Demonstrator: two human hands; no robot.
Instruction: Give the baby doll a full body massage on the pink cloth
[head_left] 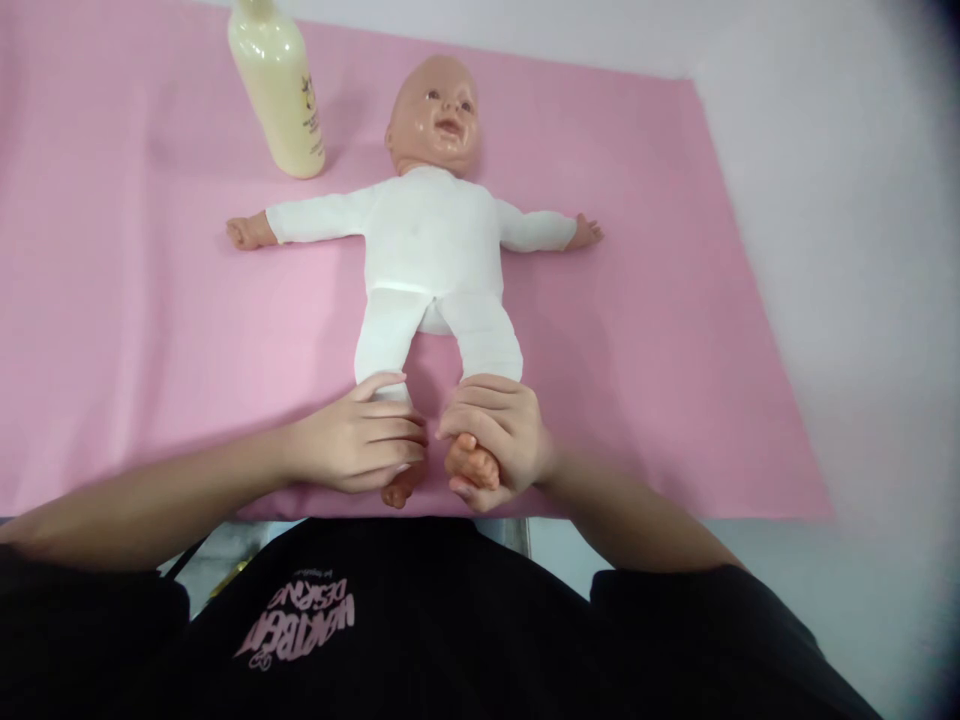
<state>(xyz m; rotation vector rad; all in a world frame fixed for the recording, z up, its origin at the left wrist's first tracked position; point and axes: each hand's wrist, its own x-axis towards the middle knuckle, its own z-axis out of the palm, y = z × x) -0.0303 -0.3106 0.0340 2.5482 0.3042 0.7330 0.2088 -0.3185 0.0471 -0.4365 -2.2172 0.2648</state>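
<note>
A baby doll (433, 240) with a white cloth body lies on its back, arms spread and bare plastic head at the far end. My left hand (360, 440) is closed round the lower leg on the left, fingers draped over the top; the tip of that foot shows below them. Round the other ankle wraps my right hand (499, 430), with the doll's foot (472, 462) poking out between fingers and thumb. Both legs point towards me.
A pink mat (645, 330) covers the table under the doll, its near edge close to my body. At the back left stands a pale yellow pump-style bottle (281, 95) with a printed label. White surface (862, 300) lies to the right.
</note>
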